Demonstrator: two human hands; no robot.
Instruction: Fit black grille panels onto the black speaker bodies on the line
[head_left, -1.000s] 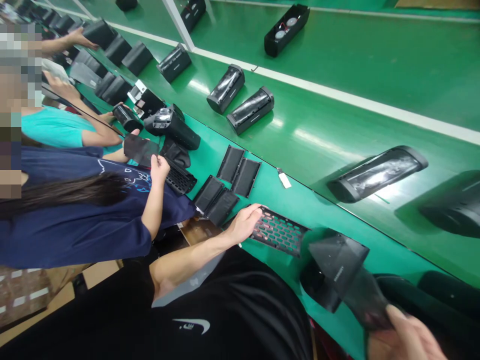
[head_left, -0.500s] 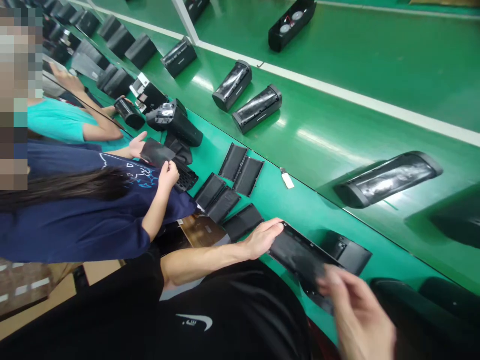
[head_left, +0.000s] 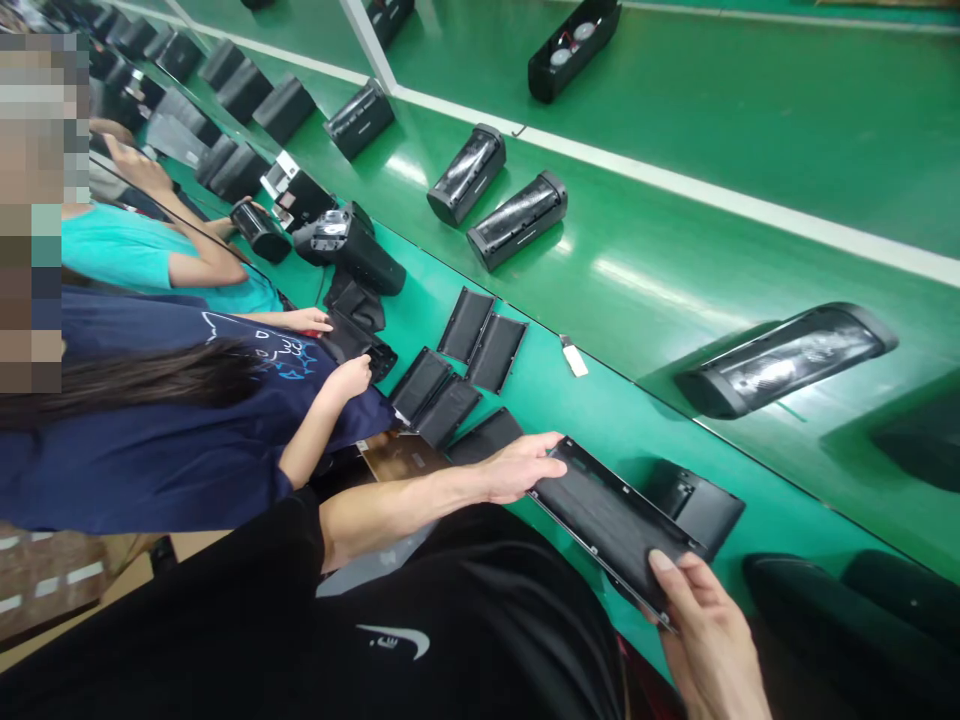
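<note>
My left hand [head_left: 521, 468] grips the upper left end of a long black speaker grille panel [head_left: 604, 515], thumb on its inner face. At the lower right end of that panel, my right hand [head_left: 705, 605] is closed on it, thumb pressed on the dark inner surface. The panel is held tilted above the green bench, and small clips show along its rims. Just behind it on the bench lies a black box-shaped part [head_left: 709, 510]. Several similar panels [head_left: 497, 352] rest to the left of my left hand.
A co-worker in a navy shirt [head_left: 172, 420] handles a black panel [head_left: 349, 335] at the left. Black speaker bodies [head_left: 517, 222] stand on the green conveyor belt [head_left: 750, 160] beyond the bench. A white tag [head_left: 574, 358] lies near the bench's far edge. Dark rounded parts [head_left: 832, 610] sit at lower right.
My right hand, blurred over the panel before, now grips its lower right end. The panel's inner face is turned more toward me. The co-worker's hands have come down onto their panel.
</note>
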